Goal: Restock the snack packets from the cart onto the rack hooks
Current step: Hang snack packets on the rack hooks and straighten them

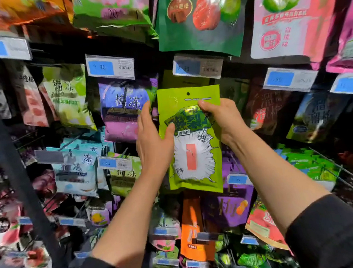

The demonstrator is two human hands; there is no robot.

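lime-green snack packet (193, 141), pinched at its left edge by the left hand (153, 142) and gripped near the top by the right hand (223, 117), sits just below the price tag (197, 66), not yet hooked.

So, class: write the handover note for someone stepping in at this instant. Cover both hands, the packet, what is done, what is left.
Left hand: grips the lime-green packet at its left edge.
Right hand: grips its upper right.
Packet: upright before the rack, hang hole just below a price tag; not visibly hooked.
Done: packet lifted to the rack.
Left: hook it; cart out of view.
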